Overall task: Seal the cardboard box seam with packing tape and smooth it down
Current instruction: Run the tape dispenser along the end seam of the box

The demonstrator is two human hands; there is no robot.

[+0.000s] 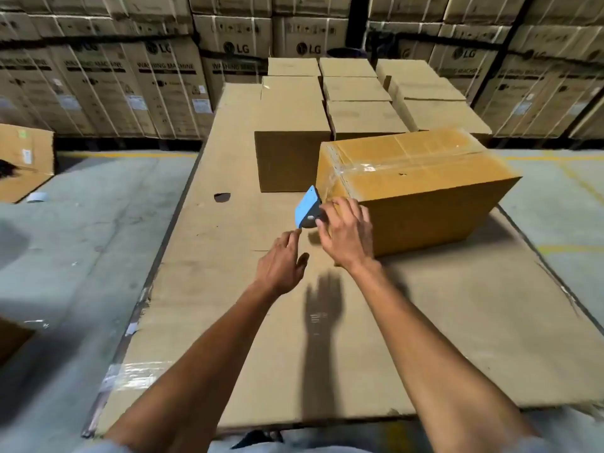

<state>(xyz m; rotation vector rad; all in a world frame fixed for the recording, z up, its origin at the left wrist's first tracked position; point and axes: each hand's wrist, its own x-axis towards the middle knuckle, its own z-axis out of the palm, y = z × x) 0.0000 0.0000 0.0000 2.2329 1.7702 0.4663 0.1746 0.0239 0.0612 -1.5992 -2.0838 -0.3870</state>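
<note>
A brown cardboard box (421, 191) stands on a flat cardboard sheet, right of centre. Clear packing tape (402, 160) runs along its top seam and down the near left end. A blue tape dispenser (309, 209) is at the lower left corner of that end, and my right hand (346, 235) grips it from the right, against the box's front face. My left hand (282, 261) hovers just below and left of the dispenser, fingers apart, holding nothing, its fingertip close to the dispenser's lower edge.
The flat cardboard sheet (228, 322) covers the work surface. Several plain boxes (291, 158) stand behind the taped one. Tall stacks of washing-machine cartons (157, 86) line the back. An open box (23, 161) sits on the concrete floor at left.
</note>
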